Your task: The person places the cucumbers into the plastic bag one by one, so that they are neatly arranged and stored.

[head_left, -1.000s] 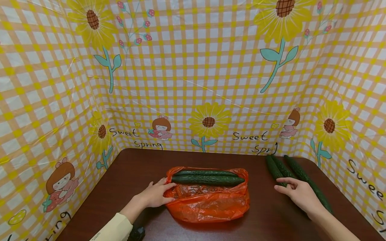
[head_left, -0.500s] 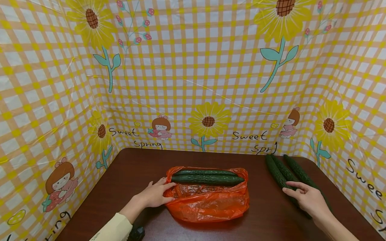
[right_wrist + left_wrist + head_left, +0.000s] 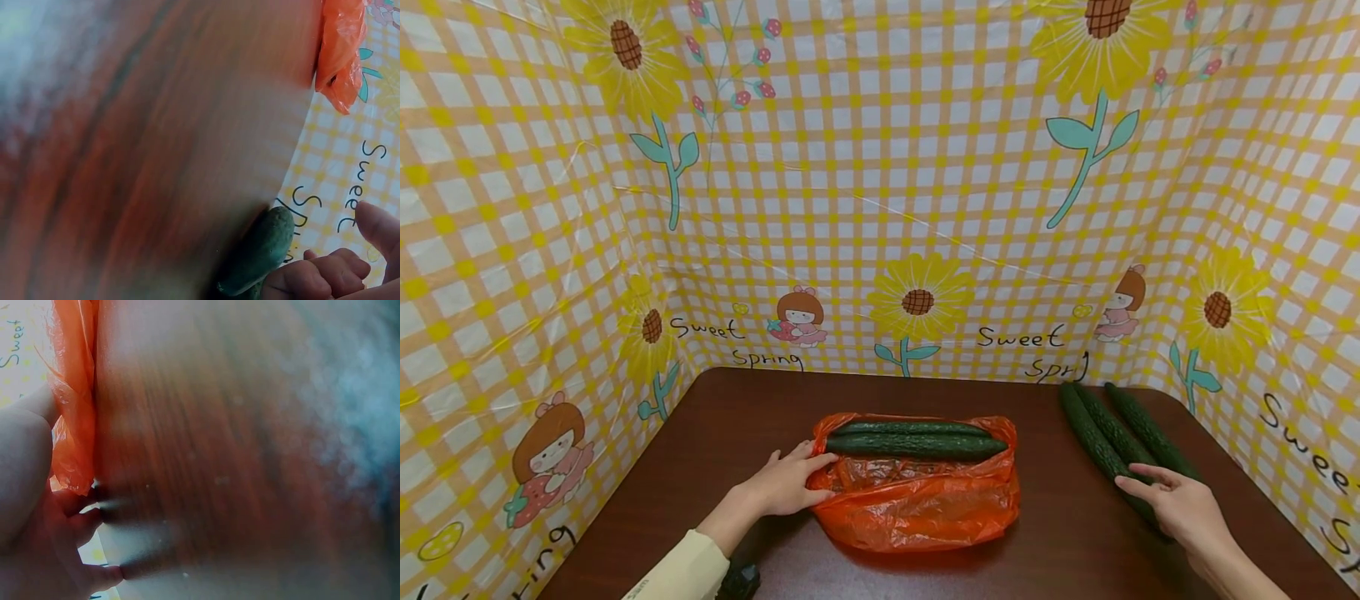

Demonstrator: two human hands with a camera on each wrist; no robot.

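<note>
Since a second ago our right hand has slid down the three loose cucumbers at the table's right, fingers curling onto them; our left hand rests flat-fingered on the orange bag holding two cucumbers, centre.

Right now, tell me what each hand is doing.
Left hand: open, fingers resting on the edge of the crinkled orange plastic bag.
Right hand: fingers curled round a long dark green cucumber on the table.
</note>
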